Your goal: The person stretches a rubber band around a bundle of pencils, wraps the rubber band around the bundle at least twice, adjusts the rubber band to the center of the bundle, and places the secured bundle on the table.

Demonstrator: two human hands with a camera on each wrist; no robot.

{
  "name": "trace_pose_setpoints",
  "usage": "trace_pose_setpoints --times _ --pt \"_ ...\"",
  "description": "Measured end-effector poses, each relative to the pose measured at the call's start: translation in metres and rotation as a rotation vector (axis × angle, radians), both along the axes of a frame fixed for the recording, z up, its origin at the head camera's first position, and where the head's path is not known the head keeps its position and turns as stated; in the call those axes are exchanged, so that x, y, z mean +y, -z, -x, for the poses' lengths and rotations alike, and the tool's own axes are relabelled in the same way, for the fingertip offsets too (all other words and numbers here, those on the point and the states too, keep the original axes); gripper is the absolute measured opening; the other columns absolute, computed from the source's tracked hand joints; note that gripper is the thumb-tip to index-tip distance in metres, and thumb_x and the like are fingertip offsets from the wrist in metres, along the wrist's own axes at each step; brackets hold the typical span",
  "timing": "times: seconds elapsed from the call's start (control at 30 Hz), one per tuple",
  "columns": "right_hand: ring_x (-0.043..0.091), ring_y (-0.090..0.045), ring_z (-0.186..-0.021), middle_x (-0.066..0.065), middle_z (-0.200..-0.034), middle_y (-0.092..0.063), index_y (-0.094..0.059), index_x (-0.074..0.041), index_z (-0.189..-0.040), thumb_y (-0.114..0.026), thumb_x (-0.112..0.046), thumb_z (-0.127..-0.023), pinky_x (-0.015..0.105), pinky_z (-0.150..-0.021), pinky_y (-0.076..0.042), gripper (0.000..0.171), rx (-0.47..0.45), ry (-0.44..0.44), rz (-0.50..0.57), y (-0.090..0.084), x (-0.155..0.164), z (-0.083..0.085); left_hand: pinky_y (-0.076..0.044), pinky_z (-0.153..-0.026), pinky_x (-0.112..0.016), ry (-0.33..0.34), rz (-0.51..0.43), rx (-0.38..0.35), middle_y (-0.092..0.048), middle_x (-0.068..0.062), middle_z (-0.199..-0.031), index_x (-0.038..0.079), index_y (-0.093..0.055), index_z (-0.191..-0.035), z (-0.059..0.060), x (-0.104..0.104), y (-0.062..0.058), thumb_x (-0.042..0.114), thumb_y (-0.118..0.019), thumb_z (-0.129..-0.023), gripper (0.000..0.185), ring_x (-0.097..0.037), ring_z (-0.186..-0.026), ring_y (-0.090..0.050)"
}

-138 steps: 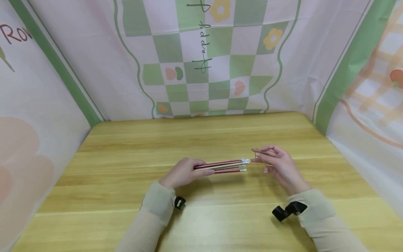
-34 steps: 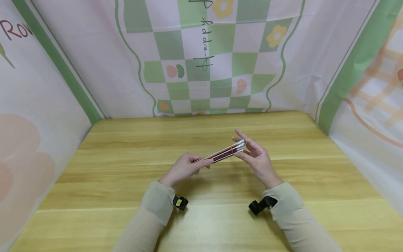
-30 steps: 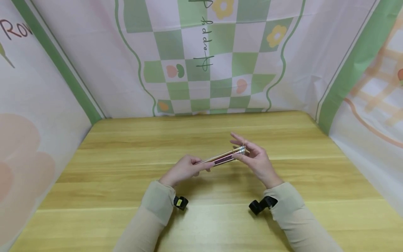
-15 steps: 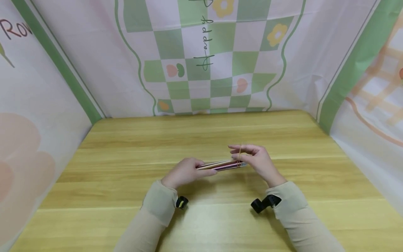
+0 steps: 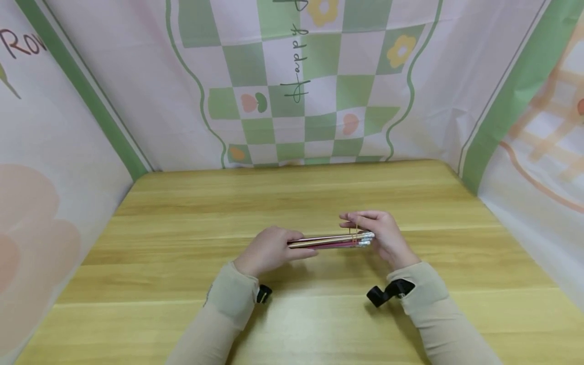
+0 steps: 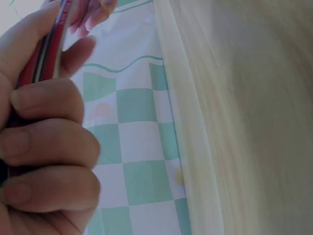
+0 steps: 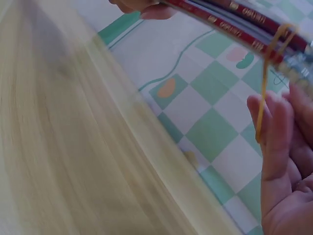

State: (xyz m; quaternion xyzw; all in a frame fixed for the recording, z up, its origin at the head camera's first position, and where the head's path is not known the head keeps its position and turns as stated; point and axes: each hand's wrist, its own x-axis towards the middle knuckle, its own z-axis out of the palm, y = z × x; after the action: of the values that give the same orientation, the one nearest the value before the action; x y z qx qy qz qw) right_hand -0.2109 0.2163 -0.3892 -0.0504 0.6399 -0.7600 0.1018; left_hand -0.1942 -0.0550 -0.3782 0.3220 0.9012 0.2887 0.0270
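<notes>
A bundle of several red pencils [image 5: 330, 240] lies level just above the wooden table [image 5: 182, 213]. My left hand [image 5: 269, 249] grips the bundle's left end; its fingers [image 6: 46, 142] curl round the pencils [image 6: 51, 51]. My right hand [image 5: 380, 234] is at the eraser end and holds a thin yellow rubber band [image 5: 356, 232] stretched round the pencils. In the right wrist view the rubber band [image 7: 266, 83] runs from the pencils [image 7: 230, 24] down over my fingers [image 7: 276, 142].
Patterned pink and green cloth walls [image 5: 296, 86] close in the table at the back and both sides. The table's right edge [image 5: 511, 243] meets the cloth. Black wrist camera mounts [image 5: 385, 295] sit at my cuffs.
The bundle came down from a tilt to level and shifted a little right. My right hand moved from under the eraser tips to behind them, pulling the rubber band over that end.
</notes>
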Motion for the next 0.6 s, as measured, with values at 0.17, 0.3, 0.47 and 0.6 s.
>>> trace_pose_setpoints --times 0.17,0.3,0.47,0.6 --pt "0.008 -0.073 -0.086 -0.004 -0.096 -0.077 -0.075 -0.019 -0.09 -0.06 -0.02 -0.1 0.021 -0.075 -0.057 0.018 -0.104 -0.025 0.076 0.0 -0.001 -0.001 -0.035 -0.051 -0.017 0.028 -0.098 0.089 -0.052 0.014 -0.062 0.022 -0.068 -0.083 0.0 0.001 0.0 0.045 -0.068 -0.091 0.025 0.002 -0.051 -0.038" --pt "0.004 -0.068 -0.08 -0.005 -0.1 -0.076 -0.074 -0.02 -0.088 -0.056 -0.029 -0.102 0.014 -0.063 -0.05 0.024 -0.149 -0.04 0.181 0.005 -0.004 -0.002 -0.036 -0.051 -0.017 -0.002 -0.172 0.1 -0.055 0.013 -0.064 0.021 -0.072 -0.087 0.0 0.002 0.001 0.043 -0.071 -0.09 0.022 0.002 -0.052 -0.041" --pt "0.011 -0.071 -0.097 -0.001 -0.108 -0.074 -0.074 -0.016 -0.095 -0.046 -0.035 -0.104 0.017 -0.066 -0.052 0.035 -0.146 -0.063 0.445 0.013 -0.01 -0.003 -0.04 -0.051 -0.018 -0.033 -0.265 0.069 -0.065 0.011 -0.07 0.018 -0.077 -0.093 0.0 0.005 0.004 0.039 -0.074 -0.089 0.022 0.001 -0.054 -0.046" --pt "0.011 -0.071 -0.096 0.002 -0.111 -0.073 -0.073 -0.01 -0.105 -0.039 -0.044 -0.104 0.018 -0.067 -0.055 0.048 -0.137 -0.067 0.57 0.019 -0.017 -0.002 -0.039 -0.05 -0.02 -0.04 -0.355 0.004 -0.065 0.007 -0.069 0.017 -0.076 -0.089 -0.001 0.009 0.007 0.037 -0.074 -0.089 0.021 -0.001 -0.054 -0.046"
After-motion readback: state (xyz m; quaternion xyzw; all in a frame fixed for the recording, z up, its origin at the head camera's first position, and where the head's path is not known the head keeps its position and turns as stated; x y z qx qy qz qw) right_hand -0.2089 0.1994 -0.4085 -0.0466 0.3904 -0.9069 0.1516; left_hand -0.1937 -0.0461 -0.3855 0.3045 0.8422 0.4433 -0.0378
